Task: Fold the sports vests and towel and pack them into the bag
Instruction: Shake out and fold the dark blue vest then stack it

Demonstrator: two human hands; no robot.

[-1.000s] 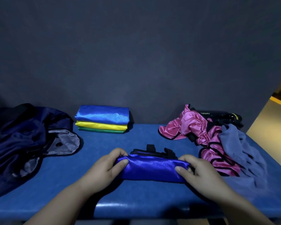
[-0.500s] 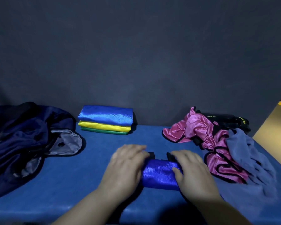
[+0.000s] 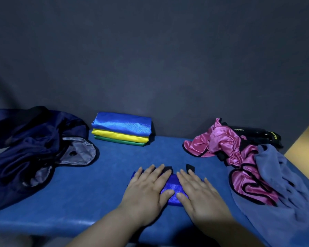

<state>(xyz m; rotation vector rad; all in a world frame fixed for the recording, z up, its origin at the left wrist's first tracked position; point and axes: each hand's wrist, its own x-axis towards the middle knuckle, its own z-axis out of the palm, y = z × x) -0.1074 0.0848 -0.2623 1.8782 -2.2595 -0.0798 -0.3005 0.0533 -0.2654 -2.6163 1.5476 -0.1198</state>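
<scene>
Both hands have flattened since a second ago: left hand point(image 3: 146, 190) and right hand point(image 3: 199, 194) press straight, open fingers on the folded blue vest point(image 3: 172, 187) near the worktop point(image 3: 112, 177) front edge. Three folded vests point(image 3: 122, 130) stack at the back edge; the bag point(image 3: 25, 148) lies at the left end.

L hand point(image 3: 146, 191) & R hand point(image 3: 202, 193) press flat on folded blue vest point(image 3: 172, 188), mid surface point(image 3: 105, 184). Behind: stack of 3 folded vests point(image 3: 121, 129); bag point(image 3: 25, 148) at L; pink vests point(image 3: 221, 139) w/ towel point(image 3: 282, 175) at R.
</scene>
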